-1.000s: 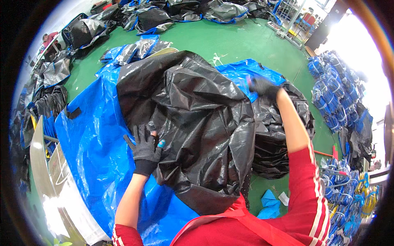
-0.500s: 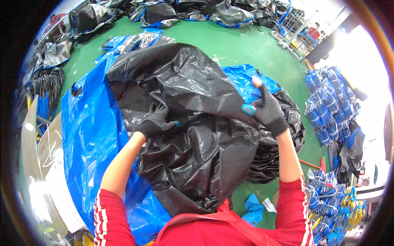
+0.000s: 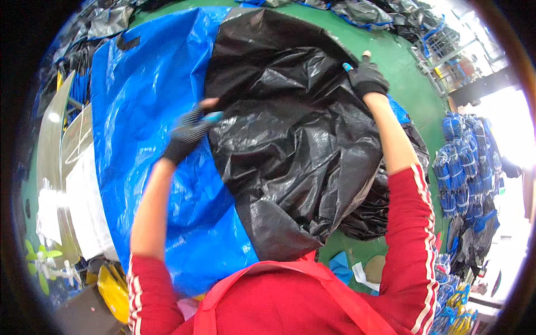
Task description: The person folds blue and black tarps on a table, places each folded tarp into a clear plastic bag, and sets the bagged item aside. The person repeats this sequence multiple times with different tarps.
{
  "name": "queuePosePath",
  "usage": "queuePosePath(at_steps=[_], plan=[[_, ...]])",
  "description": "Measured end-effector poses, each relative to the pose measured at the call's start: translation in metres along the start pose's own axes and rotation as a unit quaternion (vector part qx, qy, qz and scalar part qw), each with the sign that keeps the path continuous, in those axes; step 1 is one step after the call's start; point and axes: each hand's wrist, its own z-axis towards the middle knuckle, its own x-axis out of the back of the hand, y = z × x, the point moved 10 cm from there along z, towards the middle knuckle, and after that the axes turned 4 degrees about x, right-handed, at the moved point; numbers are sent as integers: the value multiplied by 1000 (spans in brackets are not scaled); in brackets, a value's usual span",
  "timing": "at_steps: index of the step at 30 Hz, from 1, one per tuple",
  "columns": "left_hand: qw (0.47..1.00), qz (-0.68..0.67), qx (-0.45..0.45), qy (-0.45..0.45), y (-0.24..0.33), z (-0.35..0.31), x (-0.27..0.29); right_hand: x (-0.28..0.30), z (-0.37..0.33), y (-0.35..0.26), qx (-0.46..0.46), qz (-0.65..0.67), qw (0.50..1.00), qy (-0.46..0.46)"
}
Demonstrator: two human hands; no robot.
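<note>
A large sheet of shiny plastic, part blue and part black (image 3: 290, 123), spreads out in front of me, crumpled over its black part. Its smooth blue panel (image 3: 145, 84) lies on the left and has a dark curved mark near the far corner. Over the seam between the colours is my left hand (image 3: 190, 131), in a grey-black glove with bare or blue-covered fingertips. Motion smears it, so its grip is unclear. At the far right edge of the black part, my gloved right hand (image 3: 369, 78) has that edge between thumb and index finger.
More crumpled black plastic (image 3: 368, 215) lies under the sheet on the right. Tied blue bundles (image 3: 466, 162) stand farther right. Dark and silver plastic piles (image 3: 363, 17) line the far side of the green floor (image 3: 405, 72). A yellow item (image 3: 113, 293) is at lower left.
The sheet has spread farther away from me, and more of its blue part shows. My right hand has moved forward along the edge; my left hand has moved forward and left to the seam.
</note>
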Motion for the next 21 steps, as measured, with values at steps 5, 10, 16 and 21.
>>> queuePosePath(at_steps=[5, 10, 16, 21], plan=[[630, 712, 265, 159, -3, -317, 197, 3, -70, -32, 133, -4, 991, 13], [741, 401, 528, 109, -145, -587, 185, -50, -61, -12, 38, 13, 995, -91], [837, 301, 422, 177, -154, -573, 150, 4, -87, 8, 65, -26, 996, 52], [819, 238, 412, 322, -123, -550, 201, 11, -165, 27, 89, 114, 984, -101]])
